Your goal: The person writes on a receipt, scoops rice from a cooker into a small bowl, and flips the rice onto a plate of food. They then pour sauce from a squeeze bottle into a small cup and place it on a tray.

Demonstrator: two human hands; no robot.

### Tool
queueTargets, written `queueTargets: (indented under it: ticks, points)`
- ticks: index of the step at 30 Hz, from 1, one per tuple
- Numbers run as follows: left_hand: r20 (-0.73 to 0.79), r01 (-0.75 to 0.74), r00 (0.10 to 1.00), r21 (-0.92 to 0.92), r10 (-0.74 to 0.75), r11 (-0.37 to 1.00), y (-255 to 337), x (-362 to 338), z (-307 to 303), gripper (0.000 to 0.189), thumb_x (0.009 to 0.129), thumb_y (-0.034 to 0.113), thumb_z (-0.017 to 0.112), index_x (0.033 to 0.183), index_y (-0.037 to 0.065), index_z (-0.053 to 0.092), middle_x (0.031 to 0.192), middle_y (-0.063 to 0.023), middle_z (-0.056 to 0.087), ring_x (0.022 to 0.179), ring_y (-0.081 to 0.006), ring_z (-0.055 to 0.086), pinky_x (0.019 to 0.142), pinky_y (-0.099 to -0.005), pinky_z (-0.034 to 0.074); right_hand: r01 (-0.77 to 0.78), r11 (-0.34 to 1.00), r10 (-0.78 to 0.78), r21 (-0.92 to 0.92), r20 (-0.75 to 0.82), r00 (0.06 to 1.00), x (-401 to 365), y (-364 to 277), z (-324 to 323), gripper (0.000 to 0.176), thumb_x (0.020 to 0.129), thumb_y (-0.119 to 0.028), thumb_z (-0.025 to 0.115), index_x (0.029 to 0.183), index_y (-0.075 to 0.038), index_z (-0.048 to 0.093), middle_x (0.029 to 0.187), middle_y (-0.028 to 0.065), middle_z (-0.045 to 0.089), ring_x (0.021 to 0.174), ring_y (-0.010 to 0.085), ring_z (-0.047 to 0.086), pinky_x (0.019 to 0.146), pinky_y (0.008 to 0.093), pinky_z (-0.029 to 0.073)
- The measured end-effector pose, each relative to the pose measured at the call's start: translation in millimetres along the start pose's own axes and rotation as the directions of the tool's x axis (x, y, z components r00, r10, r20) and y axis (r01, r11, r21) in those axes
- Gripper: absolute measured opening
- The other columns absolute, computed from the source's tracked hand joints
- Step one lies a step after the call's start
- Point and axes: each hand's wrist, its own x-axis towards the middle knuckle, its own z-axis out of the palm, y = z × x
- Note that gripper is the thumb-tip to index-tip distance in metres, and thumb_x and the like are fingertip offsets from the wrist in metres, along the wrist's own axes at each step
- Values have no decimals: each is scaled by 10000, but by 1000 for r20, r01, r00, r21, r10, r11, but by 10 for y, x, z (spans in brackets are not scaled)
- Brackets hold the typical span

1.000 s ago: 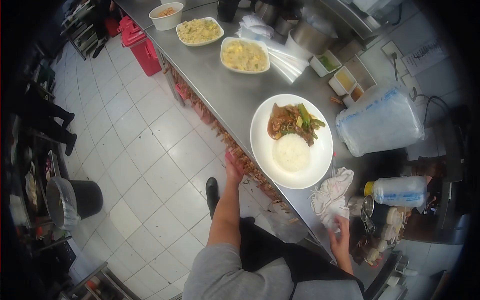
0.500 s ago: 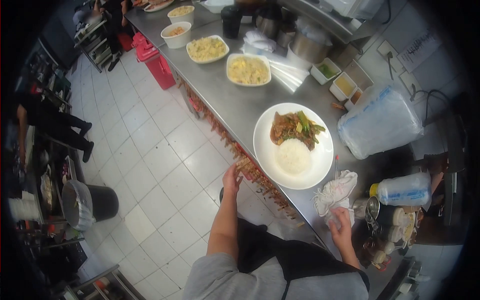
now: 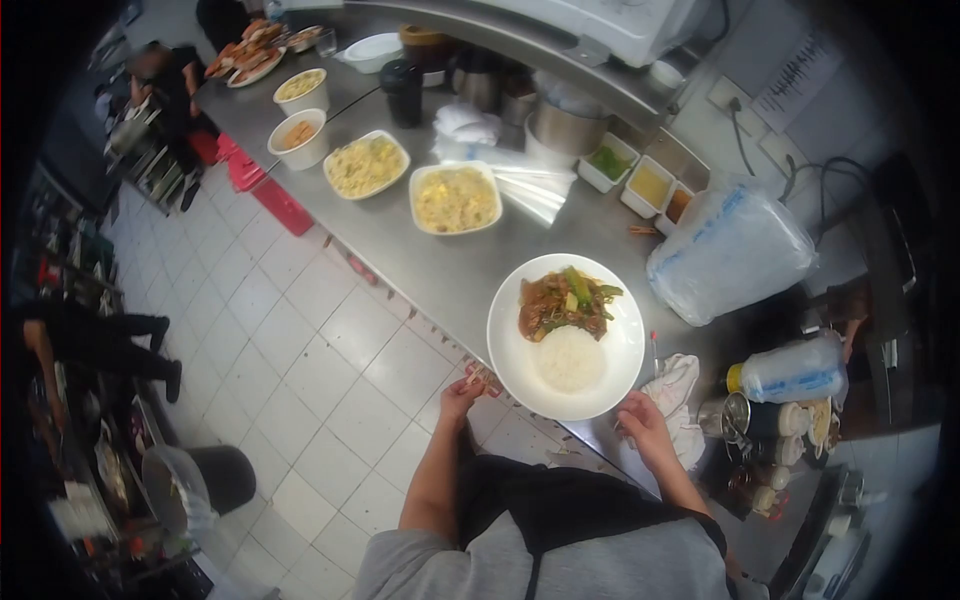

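A round white plate (image 3: 520,375) with a mound of rice and a brown stir-fry with green vegetables sits at the near edge of the steel counter (image 3: 440,265). My left hand (image 3: 460,395) is at the counter edge, just by the plate's left rim, fingers curled against the row of wooden clips there; whether it grips anything is unclear. My right hand (image 3: 645,422) hovers at the plate's lower right rim with fingers apart. It lies next to a crumpled white cloth (image 3: 678,385).
Two dishes of fried rice (image 3: 455,198) (image 3: 366,165) and two white bowls (image 3: 299,138) (image 3: 301,90) line the counter beyond. Condiment tubs (image 3: 650,185), a bagged stack of containers (image 3: 728,250) and a lying bottle (image 3: 792,370) stand right. A lined bin (image 3: 200,480) and a person (image 3: 100,340) are left.
My right hand left the white cloth and moved up to the plate's rim. My left hand slid along the counter edge toward the plate. The view tilted farther up the counter.
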Motion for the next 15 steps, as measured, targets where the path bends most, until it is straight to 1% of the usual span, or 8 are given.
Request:
queueTargets:
  ticks: [1, 2, 4, 7, 8, 10, 12, 15]
  points:
    - [10, -69, 998, 111, 68, 991, 51, -17, -53, 384, 759, 84, 705, 1100, -28, 568, 873, -63, 663, 734, -122, 615, 645, -194, 471, -118, 987, 116, 110, 23, 993, 5, -68, 54, 410, 851, -102, 585, 1228, -52, 432, 1007, 51, 541, 895, 138, 539, 743, 300, 477]
    - [27, -140, 990, 218, 137, 966, 95, -25, -136, 379, 755, 54, 697, 1097, -42, 565, 870, -88, 669, 756, -137, 629, 675, -224, 495, -115, 986, 116, 119, 5, 993, 5, -133, 121, 410, 851, -102, 585, 1228, -52, 432, 1007, 51, 541, 895, 138, 539, 743, 300, 477]
    - [25, -102, 995, 336, 99, 936, 182, -30, -412, 371, 745, -19, 675, 1093, -67, 558, 870, -138, 670, 782, -170, 646, 717, -260, 516, -268, 884, 266, 383, 61, 962, 25, -239, 242, 424, 866, -168, 582, 1237, -56, 408, 1002, 71, 554, 854, 157, 566, 701, 304, 493]
    - [36, -145, 989, 429, 143, 892, 524, -277, -810, 372, 747, -38, 673, 1094, -76, 544, 869, -145, 664, 772, -175, 641, 731, -261, 522, -229, 917, 222, 327, 58, 973, 150, -213, 306, 438, 868, -180, 582, 1245, -47, 402, 1041, 111, 571, 835, 197, 604, 664, 328, 525]
    - [-2, -135, 989, 393, 148, 909, 713, -369, -882, 366, 746, -43, 672, 1089, -67, 549, 856, -132, 666, 768, -169, 639, 735, -261, 520, -219, 914, 214, 341, 53, 975, 207, -213, 316, 438, 868, -180, 582, 1245, -47, 402, 1041, 111, 571, 835, 197, 604, 664, 328, 525]
    - [-34, -243, 963, 323, 267, 915, 1412, -716, -681, 339, 721, -33, 703, 1034, -60, 575, 828, -103, 664, 751, -147, 634, 734, -253, 519, -334, 847, 257, 413, 232, 938, 304, -199, 319, 476, 857, -150, 578, 1270, -31, 373, 1097, 156, 571, 868, 251, 627, 645, 372, 554]
    - [25, -348, 926, 444, 377, 826, 2116, -897, -342, 237, 735, -1, 706, 951, -38, 613, 768, -69, 659, 719, -120, 626, 683, -235, 521, -314, 865, 244, 391, 220, 945, 412, -107, 305, 486, 849, -130, 573, 1276, -24, 366, 1117, 164, 566, 882, 271, 629, 645, 397, 560]
    - [278, -542, 803, 709, 527, 452, 2842, -772, 188, 186, 705, 41, 727, 864, -4, 640, 737, -83, 657, 652, -130, 622, 601, -256, 497, -288, 865, 215, 411, 216, 953, 474, -64, 296, 492, 831, -87, 561, 1277, -11, 368, 1129, 174, 563, 891, 297, 631, 638, 428, 565]
